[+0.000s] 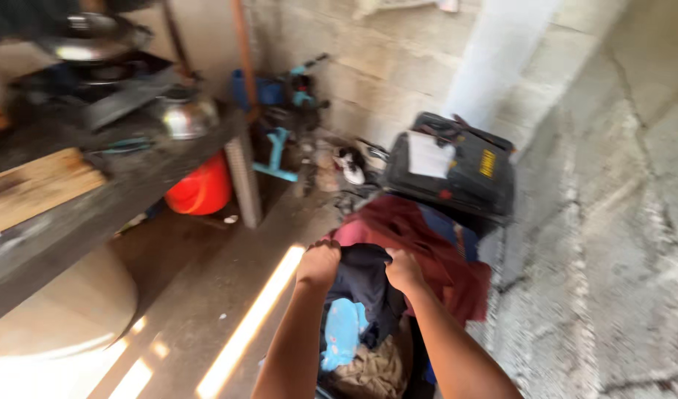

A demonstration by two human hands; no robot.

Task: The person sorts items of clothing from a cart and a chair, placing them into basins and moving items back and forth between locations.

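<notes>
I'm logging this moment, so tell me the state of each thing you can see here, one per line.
Left hand: closed on the dark garment.
Right hand: closed on the dark garment.
Dark garment: held up, bunched between both hands.
Red cloth: crumpled on the pile.
Light blue cloth: crumpled, low in the pile.
Black tool bag: on the floor, paper on top.
Red bucket: under the counter.
Metal pot: on the counter.

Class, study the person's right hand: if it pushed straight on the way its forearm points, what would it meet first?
Probably the red cloth just beyond the right hand, which grips a dark garment; depth is unclear.
</notes>
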